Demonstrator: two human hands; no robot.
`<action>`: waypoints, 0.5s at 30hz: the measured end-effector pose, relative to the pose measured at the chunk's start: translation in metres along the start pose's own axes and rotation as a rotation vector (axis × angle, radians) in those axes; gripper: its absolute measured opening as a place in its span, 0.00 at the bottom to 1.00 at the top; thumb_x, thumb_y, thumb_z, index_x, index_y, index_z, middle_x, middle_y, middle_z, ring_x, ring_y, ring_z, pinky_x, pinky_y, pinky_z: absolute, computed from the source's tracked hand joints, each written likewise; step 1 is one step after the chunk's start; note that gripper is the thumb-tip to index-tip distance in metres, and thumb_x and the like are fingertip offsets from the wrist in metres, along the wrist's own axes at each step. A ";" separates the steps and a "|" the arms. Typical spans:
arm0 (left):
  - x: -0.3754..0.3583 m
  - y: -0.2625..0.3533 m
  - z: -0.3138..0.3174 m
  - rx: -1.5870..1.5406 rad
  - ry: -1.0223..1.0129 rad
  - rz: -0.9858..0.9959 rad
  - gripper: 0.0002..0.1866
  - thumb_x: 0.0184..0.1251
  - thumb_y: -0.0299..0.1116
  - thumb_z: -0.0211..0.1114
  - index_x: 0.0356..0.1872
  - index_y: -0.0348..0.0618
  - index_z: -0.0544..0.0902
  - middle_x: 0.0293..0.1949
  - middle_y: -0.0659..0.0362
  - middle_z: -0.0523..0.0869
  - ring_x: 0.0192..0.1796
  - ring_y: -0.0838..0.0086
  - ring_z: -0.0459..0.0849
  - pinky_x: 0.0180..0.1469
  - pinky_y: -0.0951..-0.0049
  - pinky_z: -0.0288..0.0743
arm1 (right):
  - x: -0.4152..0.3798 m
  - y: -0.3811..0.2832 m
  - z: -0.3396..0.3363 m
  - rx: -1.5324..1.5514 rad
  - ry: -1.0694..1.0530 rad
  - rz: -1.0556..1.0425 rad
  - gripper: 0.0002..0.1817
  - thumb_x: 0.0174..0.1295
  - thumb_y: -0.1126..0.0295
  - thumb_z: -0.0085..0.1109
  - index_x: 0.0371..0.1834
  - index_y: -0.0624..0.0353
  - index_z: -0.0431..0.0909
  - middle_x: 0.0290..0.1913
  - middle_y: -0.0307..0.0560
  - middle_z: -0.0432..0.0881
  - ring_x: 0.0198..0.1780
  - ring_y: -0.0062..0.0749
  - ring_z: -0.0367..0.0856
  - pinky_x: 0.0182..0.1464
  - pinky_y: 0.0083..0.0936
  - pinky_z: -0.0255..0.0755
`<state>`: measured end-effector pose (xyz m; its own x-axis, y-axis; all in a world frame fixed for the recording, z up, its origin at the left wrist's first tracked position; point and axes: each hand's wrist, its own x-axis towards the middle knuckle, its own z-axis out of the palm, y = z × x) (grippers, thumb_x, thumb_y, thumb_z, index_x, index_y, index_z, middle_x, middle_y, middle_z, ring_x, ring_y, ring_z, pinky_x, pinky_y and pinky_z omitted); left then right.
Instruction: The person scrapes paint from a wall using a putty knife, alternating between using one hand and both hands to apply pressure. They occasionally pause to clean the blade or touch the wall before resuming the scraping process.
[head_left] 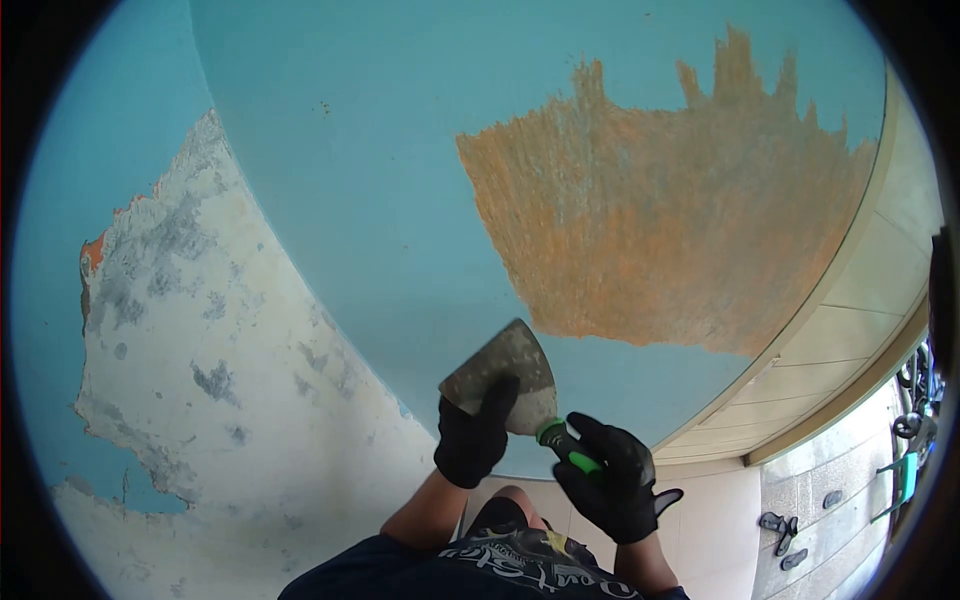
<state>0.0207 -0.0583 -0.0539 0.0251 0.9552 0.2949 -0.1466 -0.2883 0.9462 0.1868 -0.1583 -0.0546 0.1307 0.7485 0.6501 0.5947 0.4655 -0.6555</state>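
A wide paint scraper (520,372) with a stained metal blade and a green and black handle is held between my two black-gloved hands, in front of the wall. My left hand (470,435) grips the blade at its left side, thumb lying across its face and the other fingers hidden behind. Around the handle is my right hand (610,475), its thumb sticking out to the side. Beyond the scraper, the blue-green wall (380,250) carries a rough orange-brown patch (660,220) with streaked, jagged upper edges.
The adjoining wall on the left has a large peeled area (200,330) of white and grey, bordered by blue paint. Beige tiles (840,335) run along the right side. Sandals (780,530) lie on paving at lower right, near a green object (905,480) and vehicles.
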 end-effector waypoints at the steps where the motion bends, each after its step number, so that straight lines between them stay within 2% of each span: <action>1: -0.002 0.000 -0.002 0.002 0.003 -0.010 0.16 0.65 0.37 0.69 0.46 0.35 0.84 0.41 0.53 0.89 0.42 0.69 0.88 0.45 0.67 0.80 | -0.001 0.000 0.000 0.120 -0.077 0.135 0.31 0.47 0.70 0.79 0.56 0.66 0.79 0.40 0.49 0.87 0.36 0.34 0.87 0.38 0.26 0.79; 2: -0.005 0.002 -0.003 0.116 -0.050 0.005 0.16 0.66 0.39 0.68 0.46 0.36 0.84 0.40 0.52 0.89 0.41 0.67 0.89 0.44 0.66 0.80 | 0.003 -0.002 -0.002 0.125 -0.046 0.215 0.32 0.48 0.69 0.79 0.58 0.67 0.78 0.41 0.49 0.86 0.38 0.30 0.86 0.38 0.24 0.78; 4: -0.008 0.003 -0.002 0.216 -0.110 0.012 0.16 0.67 0.40 0.67 0.46 0.36 0.84 0.39 0.51 0.89 0.40 0.65 0.89 0.43 0.65 0.80 | 0.025 -0.003 -0.007 0.493 0.047 0.167 0.29 0.57 0.71 0.71 0.62 0.71 0.74 0.44 0.50 0.86 0.44 0.27 0.84 0.44 0.25 0.76; 6: -0.006 0.003 0.000 0.151 -0.163 0.062 0.15 0.69 0.40 0.65 0.47 0.37 0.84 0.38 0.50 0.89 0.39 0.62 0.89 0.42 0.65 0.80 | 0.049 -0.001 -0.006 0.389 0.020 0.126 0.30 0.58 0.72 0.71 0.63 0.71 0.73 0.44 0.50 0.86 0.42 0.26 0.84 0.44 0.24 0.77; 7: -0.002 0.006 0.002 0.141 -0.169 0.058 0.15 0.69 0.40 0.65 0.47 0.37 0.84 0.38 0.50 0.89 0.39 0.62 0.89 0.42 0.65 0.80 | 0.058 -0.001 -0.001 0.290 -0.060 0.114 0.32 0.58 0.71 0.71 0.64 0.71 0.72 0.44 0.49 0.86 0.41 0.26 0.84 0.43 0.25 0.78; 9: 0.007 0.009 0.005 0.258 -0.231 0.282 0.14 0.70 0.39 0.64 0.46 0.38 0.84 0.38 0.50 0.89 0.38 0.61 0.89 0.41 0.64 0.81 | 0.075 -0.004 0.007 0.170 -0.211 0.063 0.37 0.55 0.70 0.74 0.68 0.67 0.69 0.40 0.50 0.86 0.39 0.30 0.85 0.39 0.26 0.79; 10: 0.008 0.004 0.006 0.247 -0.239 0.275 0.14 0.70 0.39 0.64 0.46 0.38 0.84 0.38 0.50 0.89 0.38 0.61 0.89 0.41 0.64 0.81 | 0.076 -0.009 0.007 0.158 -0.210 0.072 0.37 0.55 0.70 0.74 0.68 0.67 0.69 0.40 0.50 0.86 0.39 0.30 0.85 0.39 0.26 0.79; 12: 0.012 -0.011 0.005 -0.074 -0.146 -0.080 0.12 0.70 0.31 0.64 0.49 0.36 0.81 0.39 0.54 0.86 0.40 0.69 0.86 0.39 0.66 0.78 | 0.079 -0.023 0.004 -0.167 -0.230 -0.137 0.42 0.51 0.67 0.78 0.70 0.64 0.68 0.37 0.49 0.85 0.38 0.34 0.86 0.38 0.27 0.80; 13: 0.015 -0.020 0.001 -0.085 -0.156 -0.082 0.12 0.70 0.31 0.64 0.49 0.36 0.81 0.39 0.54 0.86 0.40 0.69 0.86 0.39 0.66 0.78 | 0.076 -0.031 0.000 -0.229 -0.312 -0.093 0.48 0.46 0.64 0.80 0.72 0.62 0.65 0.35 0.47 0.84 0.36 0.38 0.86 0.38 0.29 0.80; 14: 0.019 -0.030 -0.004 0.075 -0.158 0.117 0.12 0.71 0.30 0.63 0.50 0.36 0.81 0.39 0.53 0.86 0.38 0.66 0.86 0.38 0.65 0.78 | 0.067 -0.027 -0.002 -0.183 -0.354 -0.052 0.51 0.44 0.61 0.81 0.73 0.61 0.65 0.35 0.45 0.85 0.35 0.39 0.86 0.37 0.31 0.79; 15: 0.022 -0.038 -0.007 0.233 -0.154 0.316 0.11 0.71 0.30 0.62 0.51 0.37 0.81 0.39 0.51 0.86 0.37 0.63 0.86 0.37 0.65 0.78 | 0.057 -0.022 0.001 -0.229 -0.340 -0.027 0.48 0.44 0.63 0.80 0.72 0.60 0.66 0.35 0.46 0.86 0.35 0.40 0.86 0.37 0.32 0.79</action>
<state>0.0200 -0.0259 -0.0838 0.1645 0.8014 0.5751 0.0561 -0.5897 0.8057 0.1807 -0.1255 -0.0035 -0.1338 0.8688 0.4768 0.7606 0.3985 -0.5126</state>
